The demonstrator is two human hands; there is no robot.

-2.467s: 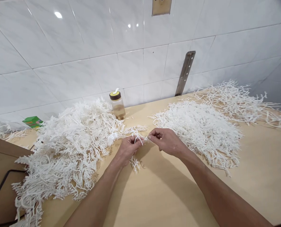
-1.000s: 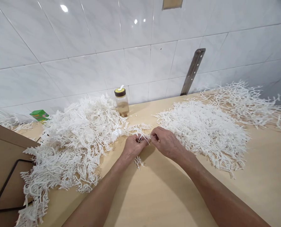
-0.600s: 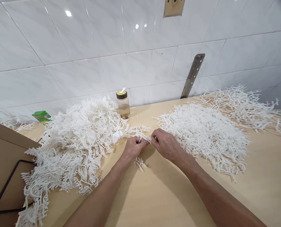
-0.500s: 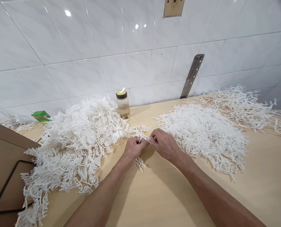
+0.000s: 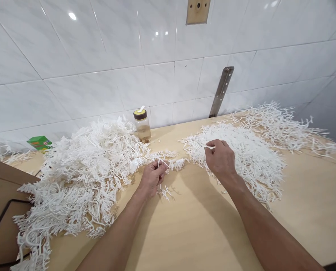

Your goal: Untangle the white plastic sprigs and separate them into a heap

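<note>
My left hand (image 5: 153,175) pinches a white branching plastic strand (image 5: 164,162) between thumb and fingers, over the table. Small white sprigs (image 5: 165,192) lie just below it, and a fluffy white tuft (image 5: 177,164) sits at its right. My right hand (image 5: 221,158) hovers at the near left part of a flat pile of short white sprigs (image 5: 249,162). Its thumb and forefinger are curled towards each other. Whatever may be between them blends with the white pile. A larger heap of tangled white strands (image 5: 80,180) spreads left of my left hand.
A clear jar with a yellow and dark lid (image 5: 142,126) stands by the tiled wall. Longer white branches (image 5: 281,124) lie at the back right. A metal strip (image 5: 222,91) leans on the wall. At the left are a green box (image 5: 39,143) and a brown carton (image 5: 4,192).
My right hand has parted from my left and moved right, over the flat pile. My left hand stays near the same place, still gripping a strand. The view has shifted slightly right.
</note>
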